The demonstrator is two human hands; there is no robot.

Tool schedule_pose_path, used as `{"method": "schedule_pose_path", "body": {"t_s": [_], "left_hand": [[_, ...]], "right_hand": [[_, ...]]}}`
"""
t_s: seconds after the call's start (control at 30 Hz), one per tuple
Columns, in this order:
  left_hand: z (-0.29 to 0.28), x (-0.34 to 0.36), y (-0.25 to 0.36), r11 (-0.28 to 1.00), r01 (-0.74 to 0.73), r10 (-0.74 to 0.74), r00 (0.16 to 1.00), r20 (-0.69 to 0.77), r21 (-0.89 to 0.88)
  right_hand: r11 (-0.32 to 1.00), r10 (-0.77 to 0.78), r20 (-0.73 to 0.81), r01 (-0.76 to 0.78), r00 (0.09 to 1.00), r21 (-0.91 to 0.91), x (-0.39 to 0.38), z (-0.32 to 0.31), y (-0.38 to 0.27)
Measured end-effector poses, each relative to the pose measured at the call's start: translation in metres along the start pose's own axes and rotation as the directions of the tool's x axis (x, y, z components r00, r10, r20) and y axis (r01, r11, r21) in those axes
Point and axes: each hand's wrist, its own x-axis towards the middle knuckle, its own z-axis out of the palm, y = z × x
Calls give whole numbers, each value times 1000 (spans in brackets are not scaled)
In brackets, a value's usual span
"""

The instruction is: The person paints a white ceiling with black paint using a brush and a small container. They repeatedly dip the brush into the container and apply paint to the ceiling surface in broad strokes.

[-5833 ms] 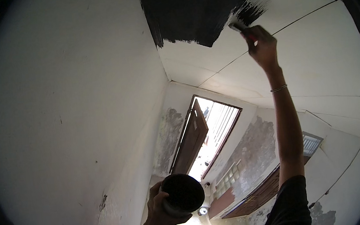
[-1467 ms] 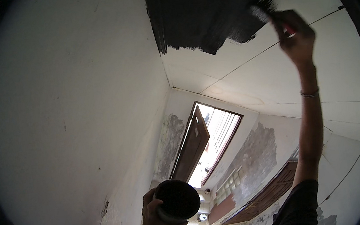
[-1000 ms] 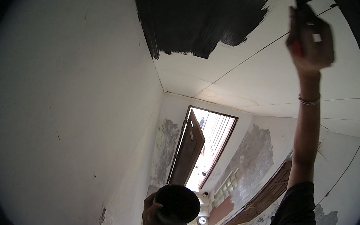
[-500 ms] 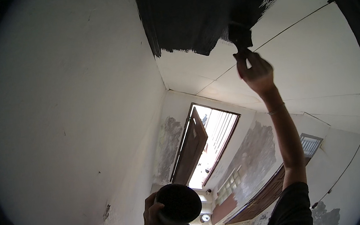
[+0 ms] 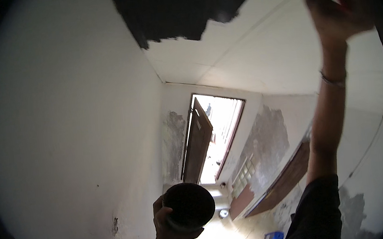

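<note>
My left hand (image 5: pixel 165 227) grips a round dark tub (image 5: pixel 190 206) by its side, low in the view; its dark round face shows, but I cannot make out what is inside. Raised at the upper right, my right hand (image 5: pixel 340 6) is closed around a paintbrush; motion and shadow hide most of the brush, and a bit of red shows beside the fingers. A ragged-edged patch of black paint (image 5: pixel 175 11) covers part of the white ceiling (image 5: pixel 260 61), to the left of my right hand.
A plain white wall (image 5: pixel 76 131) fills the left side. Beyond the tub, a brown door (image 5: pixel 196 142) stands ajar in a bright doorway. Grey patches (image 5: pixel 267 130) mark the far wall. A thin cable (image 5: pixel 371 145) hangs at the right, and a blue object (image 5: pixel 273 238) sits low down.
My right hand has moved from the edge of the black paint up and to the right, taking the brush off the ceiling patch. The left hand still holds the tub. The view has shifted slightly.
</note>
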Motion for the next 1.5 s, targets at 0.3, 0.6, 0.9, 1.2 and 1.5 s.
{"method": "schedule_pose_path", "body": {"t_s": [0.3, 0.6, 0.9, 1.2, 1.5], "left_hand": [[-3, -11, -5, 991, 62, -54, 996, 74, -115], [-16, -10, -16, 998, 64, -61, 993, 97, -29], [-18, 7, -15, 1000, 20, -20, 1000, -4, -2], [-15, 12, -24, 995, 78, -77, 997, 22, -68], [-11, 8, -25, 993, 58, -55, 998, 36, -106]], "right_hand": [[974, 220, 221, -204, 950, -93, -106, 26, -131], [891, 305, 490, -426, 817, 155, -112, -6, -179], [788, 380, 434, -532, 817, 310, -8, 13, -14], [978, 207, 261, -191, 943, -86, -19, -15, -46], [918, 97, 486, -266, 869, 293, -108, -9, -150]]}}
